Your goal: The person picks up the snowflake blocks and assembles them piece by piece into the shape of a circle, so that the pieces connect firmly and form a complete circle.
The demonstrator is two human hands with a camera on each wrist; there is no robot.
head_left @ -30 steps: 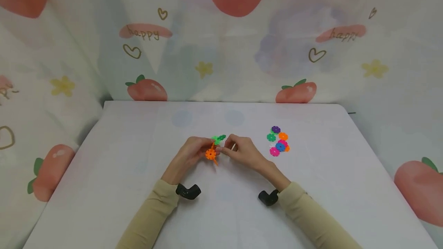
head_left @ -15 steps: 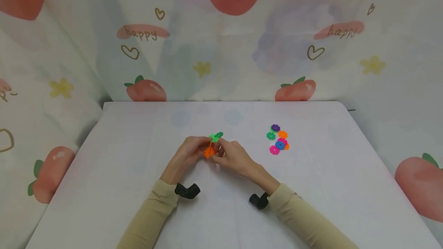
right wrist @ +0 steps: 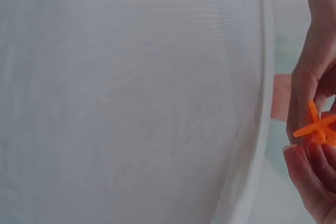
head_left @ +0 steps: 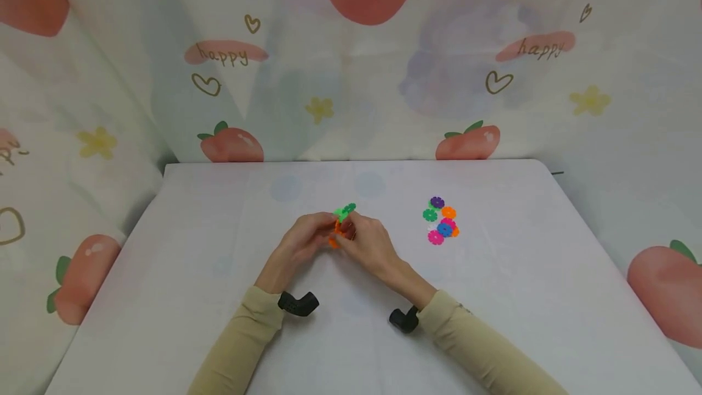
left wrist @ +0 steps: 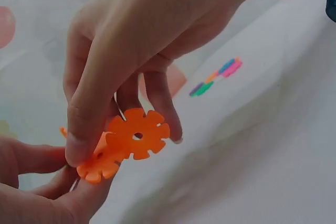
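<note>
Above the white table (head_left: 329,352), opposed pinch grips likely serve best. The left hand (head_left: 307,238) pinches the orange discs (left wrist: 134,121) at one edge; the right hand (head_left: 373,242) pinches them too, thumb (left wrist: 79,148) pressed against them, remaining fingers hanging loose. These discs sit between both hands, green discs (head_left: 347,209) just beyond. A sound joint likely calls for a grip close to the seam, the notched rims (left wrist: 163,130) squared, and even pressure without bending.
</note>
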